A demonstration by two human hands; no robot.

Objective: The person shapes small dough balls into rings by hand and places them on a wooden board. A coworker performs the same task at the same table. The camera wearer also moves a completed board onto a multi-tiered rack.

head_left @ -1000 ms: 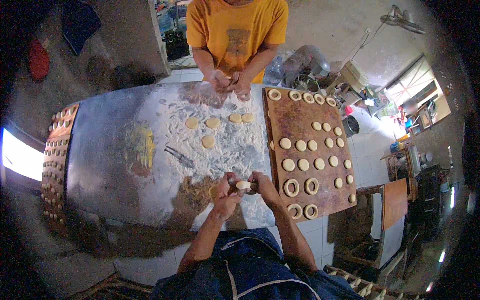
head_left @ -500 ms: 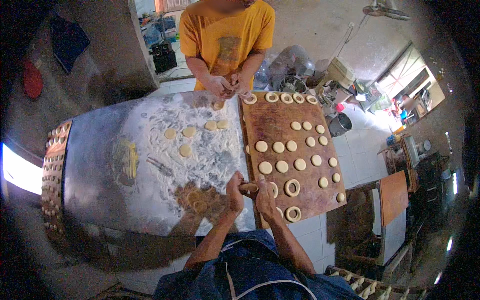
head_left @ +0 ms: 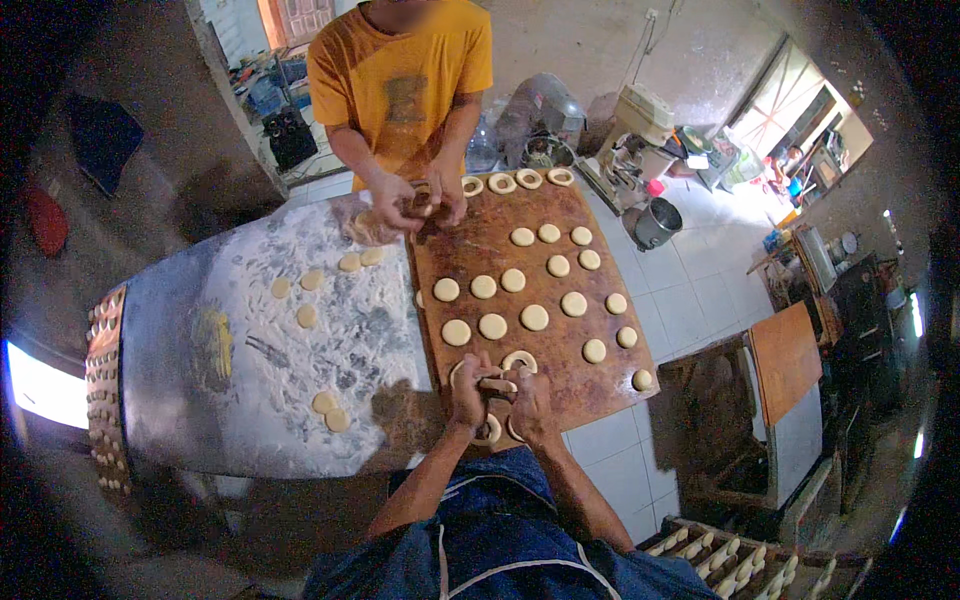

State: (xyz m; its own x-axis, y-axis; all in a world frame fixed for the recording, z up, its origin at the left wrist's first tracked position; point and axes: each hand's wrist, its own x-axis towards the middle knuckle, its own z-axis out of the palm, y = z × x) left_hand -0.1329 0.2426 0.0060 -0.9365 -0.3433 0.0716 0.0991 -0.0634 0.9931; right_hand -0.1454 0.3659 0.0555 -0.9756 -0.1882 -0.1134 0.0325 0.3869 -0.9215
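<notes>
Both hands had a pinching grip on one pale ring-shaped dough piece (head_left: pixel 496 384): left hand (head_left: pixel 468 392) & right hand (head_left: pixel 530 400) pressed together on it, just above the near edge of the brown wooden board (head_left: pixel 500 255) on the flour-dusted metal bench (head_left: pixel 180 400). Another ring of dough (head_left: pixel 519 360) lay on the board just beyond the hands, w/ rows of flat round dough discs (head_left: pixel 534 317) farther out. Opposite, a person in an orange t-shirt (head_left: pixel 400 80) worked dough w/ both hands at the board's far corner.
</notes>
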